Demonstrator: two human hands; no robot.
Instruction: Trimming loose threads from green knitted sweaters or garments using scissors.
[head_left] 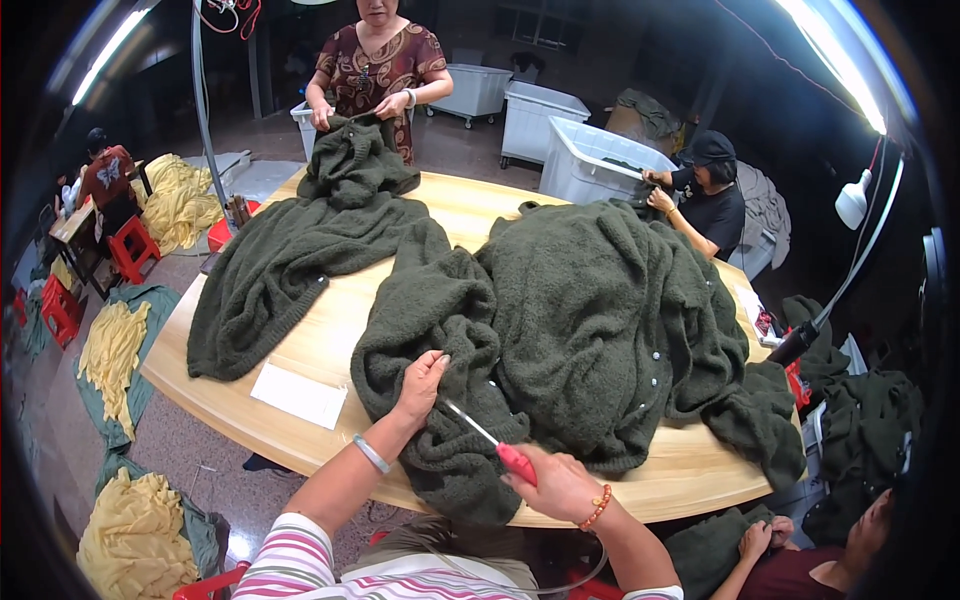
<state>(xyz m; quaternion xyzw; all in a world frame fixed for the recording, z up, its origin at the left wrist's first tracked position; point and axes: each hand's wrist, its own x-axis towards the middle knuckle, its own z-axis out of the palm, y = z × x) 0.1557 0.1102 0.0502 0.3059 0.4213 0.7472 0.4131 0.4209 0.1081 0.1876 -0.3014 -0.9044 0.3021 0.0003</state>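
Observation:
A dark green fleecy cardigan (425, 305) with light buttons lies bunched on the wooden table (600, 508) before me. My left hand (425, 382) is closed in a pinch on its fabric. In my right hand (560, 488) is a tool with a pink handle (517, 462) and a thin metal shaft; its tip points at the cardigan near my left fingers. A thin cord (590, 572) loops below my right wrist. Just right of this cardigan, a large heap of the same dark green knitwear (580, 320) shows several buttons.
Opposite, a standing person (375, 60) holds another green garment (350, 165). A person in a black cap (708, 165) works at the right, another at the lower right (800, 570). White paper (300, 393) lies on the table. White bins (600, 155), a lamp (853, 200) and yellow cloth piles (135, 530) surround it.

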